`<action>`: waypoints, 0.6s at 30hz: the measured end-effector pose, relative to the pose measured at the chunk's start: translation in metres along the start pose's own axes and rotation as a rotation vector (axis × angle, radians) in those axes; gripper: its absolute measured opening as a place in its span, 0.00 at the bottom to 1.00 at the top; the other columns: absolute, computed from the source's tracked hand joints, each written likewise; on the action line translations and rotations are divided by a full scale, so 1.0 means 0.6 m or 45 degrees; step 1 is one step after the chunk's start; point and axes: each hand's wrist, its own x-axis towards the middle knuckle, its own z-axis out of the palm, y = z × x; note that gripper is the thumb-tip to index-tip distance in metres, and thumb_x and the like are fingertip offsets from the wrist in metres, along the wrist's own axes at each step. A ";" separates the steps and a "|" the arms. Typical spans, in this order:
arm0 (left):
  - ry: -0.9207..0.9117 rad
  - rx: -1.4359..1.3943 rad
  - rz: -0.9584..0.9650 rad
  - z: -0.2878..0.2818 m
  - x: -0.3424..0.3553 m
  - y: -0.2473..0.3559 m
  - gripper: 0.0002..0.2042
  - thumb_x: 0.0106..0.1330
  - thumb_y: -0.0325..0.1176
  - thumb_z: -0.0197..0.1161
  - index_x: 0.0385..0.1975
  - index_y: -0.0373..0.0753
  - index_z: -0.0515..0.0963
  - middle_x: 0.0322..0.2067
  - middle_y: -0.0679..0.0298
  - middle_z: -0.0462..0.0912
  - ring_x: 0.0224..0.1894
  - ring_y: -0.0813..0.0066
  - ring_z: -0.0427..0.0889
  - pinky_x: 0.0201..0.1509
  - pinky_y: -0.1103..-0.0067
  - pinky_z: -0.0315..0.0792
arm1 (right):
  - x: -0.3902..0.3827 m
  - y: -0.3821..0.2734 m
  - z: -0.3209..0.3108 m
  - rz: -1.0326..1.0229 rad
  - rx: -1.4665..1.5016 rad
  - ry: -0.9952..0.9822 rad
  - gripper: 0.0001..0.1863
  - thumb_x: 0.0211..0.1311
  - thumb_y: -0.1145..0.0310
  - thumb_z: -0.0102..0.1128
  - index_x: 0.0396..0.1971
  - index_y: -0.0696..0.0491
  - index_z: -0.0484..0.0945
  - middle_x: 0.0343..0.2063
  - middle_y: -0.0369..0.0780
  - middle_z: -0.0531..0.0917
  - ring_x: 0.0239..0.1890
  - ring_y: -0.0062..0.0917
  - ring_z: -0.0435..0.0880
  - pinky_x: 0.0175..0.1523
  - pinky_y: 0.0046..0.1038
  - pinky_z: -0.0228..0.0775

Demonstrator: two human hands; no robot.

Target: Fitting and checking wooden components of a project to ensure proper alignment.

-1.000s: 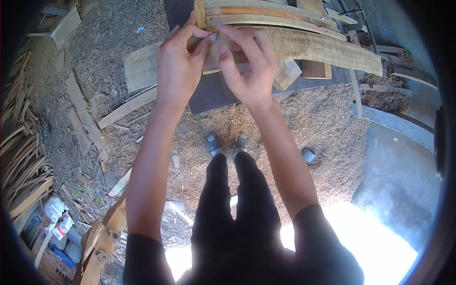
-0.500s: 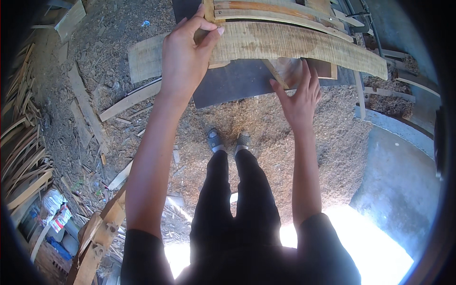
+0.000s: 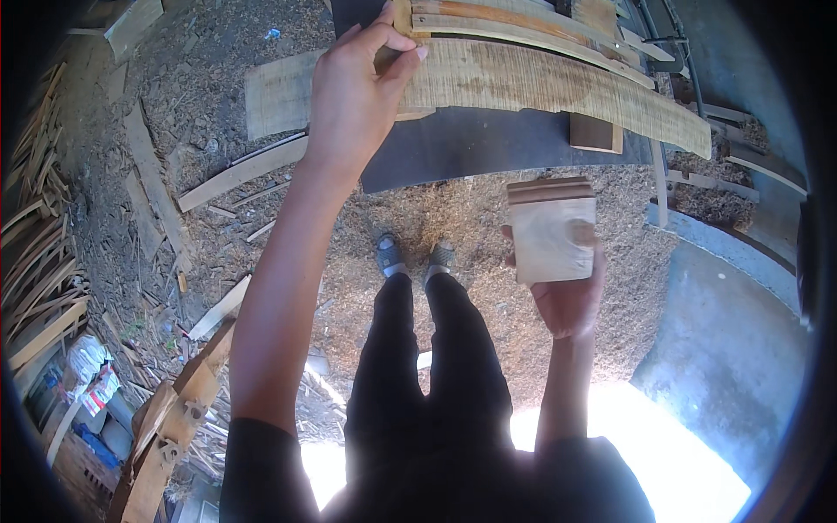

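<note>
Across the dark tabletop (image 3: 488, 138) at the top lies a long, slightly curved wooden board (image 3: 558, 83) with rough saw marks. My left hand (image 3: 353, 105) is closed at its upper edge, thumb and forefinger pinched there beside a small upright wooden piece (image 3: 403, 17). What its other fingers touch is hidden. Lower down and to the right, my right hand (image 3: 571, 305) grips a squarish wooden block (image 3: 551, 237) from underneath. The block has a pale, smooth face and darker, layered edges on its far side. It is held in the air, apart from the table.
Wooden slats (image 3: 523, 26) lie beyond the board. Another brown block (image 3: 596, 133) sits at the table's near right edge. Scrap strips (image 3: 39, 235) are heaped at the far left, with a slotted timber (image 3: 179, 410) nearer. Sawdust covers the floor (image 3: 471, 209). A low concrete wall (image 3: 715, 314) stands right.
My right hand has come away from under the board, moving down toward me with the wooden block now in its grip. My left hand keeps its hold at the board's edge.
</note>
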 end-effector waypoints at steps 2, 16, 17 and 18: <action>-0.020 -0.024 -0.062 -0.003 -0.003 0.002 0.06 0.68 0.21 0.68 0.34 0.30 0.75 0.60 0.38 0.79 0.45 0.65 0.88 0.46 0.74 0.80 | -0.003 -0.007 0.026 0.085 0.314 -0.272 0.45 0.65 0.47 0.66 0.72 0.60 0.59 0.62 0.53 0.73 0.59 0.47 0.82 0.63 0.50 0.78; -0.001 -0.196 -0.026 0.013 0.001 -0.008 0.04 0.68 0.18 0.67 0.35 0.27 0.77 0.42 0.53 0.84 0.46 0.69 0.87 0.47 0.75 0.80 | 0.163 -0.017 0.240 -1.191 -1.461 -0.006 0.26 0.59 0.66 0.78 0.52 0.65 0.82 0.44 0.46 0.89 0.45 0.26 0.90 0.53 0.27 0.82; 0.007 -0.192 -0.036 0.012 0.000 -0.006 0.04 0.68 0.18 0.67 0.35 0.27 0.77 0.42 0.53 0.84 0.46 0.69 0.87 0.47 0.75 0.80 | 0.156 -0.020 0.249 -1.221 -1.412 -0.002 0.26 0.59 0.66 0.78 0.52 0.66 0.82 0.44 0.46 0.90 0.46 0.27 0.90 0.54 0.27 0.82; 0.003 -0.146 -0.013 0.011 0.002 -0.004 0.04 0.69 0.18 0.66 0.35 0.27 0.77 0.44 0.52 0.84 0.47 0.70 0.87 0.48 0.74 0.80 | 0.150 -0.021 0.255 -1.251 -1.362 0.003 0.26 0.59 0.67 0.78 0.53 0.66 0.82 0.44 0.46 0.90 0.48 0.28 0.90 0.55 0.27 0.81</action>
